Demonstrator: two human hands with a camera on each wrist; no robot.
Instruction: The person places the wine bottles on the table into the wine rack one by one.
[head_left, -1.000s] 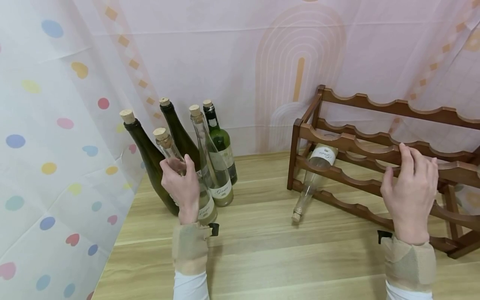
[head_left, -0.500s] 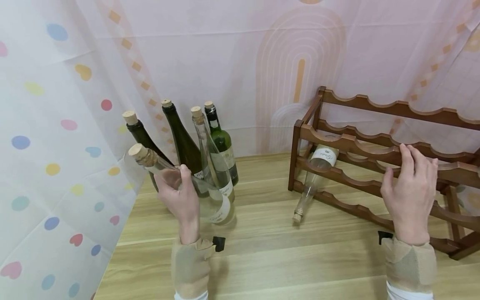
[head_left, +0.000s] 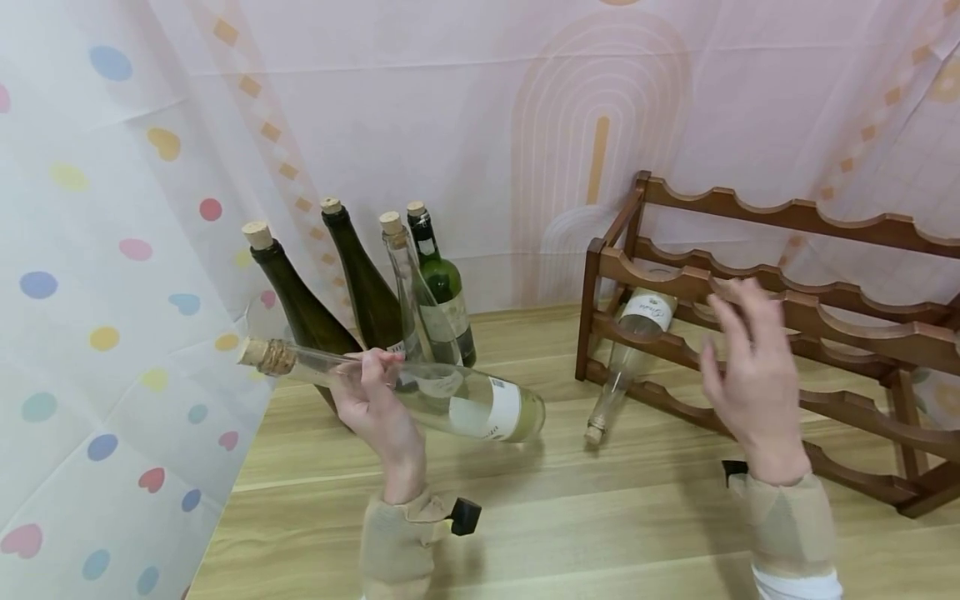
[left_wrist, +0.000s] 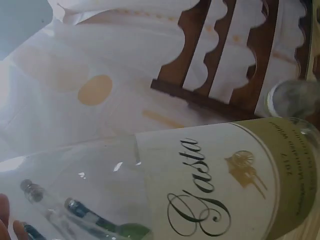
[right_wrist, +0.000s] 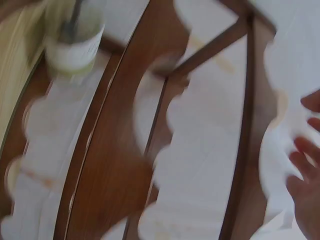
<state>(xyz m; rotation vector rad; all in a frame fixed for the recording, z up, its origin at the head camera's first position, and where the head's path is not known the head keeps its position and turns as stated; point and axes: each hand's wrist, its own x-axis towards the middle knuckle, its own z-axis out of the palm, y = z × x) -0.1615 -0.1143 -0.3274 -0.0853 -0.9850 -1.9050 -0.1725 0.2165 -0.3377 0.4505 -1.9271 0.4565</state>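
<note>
My left hand [head_left: 378, 408] grips a clear glass wine bottle [head_left: 457, 400] around its neck. The bottle lies nearly level in the air, its cork to the left and its base to the right. In the left wrist view its cream label [left_wrist: 200, 185] reads "Gasta". My right hand [head_left: 753, 375], blurred, has its fingers spread at the front of the brown wooden wine rack [head_left: 652, 271] and holds nothing. In the rack's lower left slot rests another corked clear bottle [head_left: 633, 342], neck toward me.
Behind the held bottle stand two dark green bottles, one at the left [head_left: 300, 300] and one beside it [head_left: 363, 283], a clear bottle [head_left: 408, 275] and a lighter green bottle [head_left: 442, 283], all corked. A patterned cloth [head_left: 480, 150] hangs behind the wooden table [head_left: 600, 533].
My left hand has lifted the clear bottle from among the others and tipped it from upright to nearly level, base swinging right. My right hand has moved left along the rack.
</note>
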